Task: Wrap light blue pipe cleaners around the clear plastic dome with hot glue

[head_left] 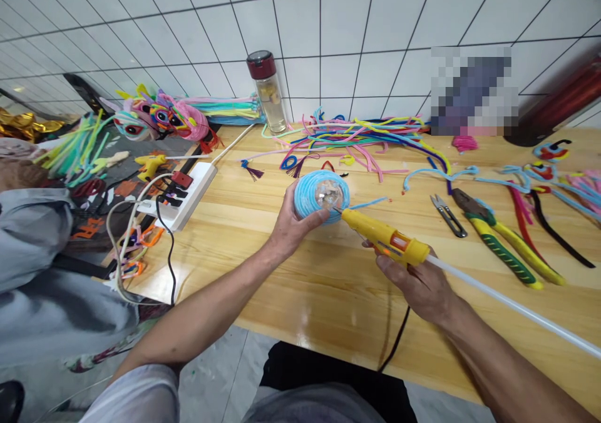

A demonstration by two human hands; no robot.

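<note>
My left hand (293, 219) grips a ball wound with light blue pipe cleaner (307, 194), its thumb along the near side. A round clear patch at the ball's centre is uncovered. One blue pipe cleaner end (370, 203) sticks out to the right of the ball. My right hand (417, 279) is wrapped round a yellow hot glue gun (385, 235), its nozzle at the ball's lower right edge by my left thumb. Whether the nozzle touches the ball I cannot tell. A long translucent glue stick (507, 304) runs out of the gun's back.
Pliers (493, 235) and thread snips (448, 216) lie on the right. Loose pipe cleaners (347, 138) and a glass bottle (270, 94) stand along the wall. At left are a power strip (188, 194), another glue gun (149, 166) and a seated person's sleeve (35, 229).
</note>
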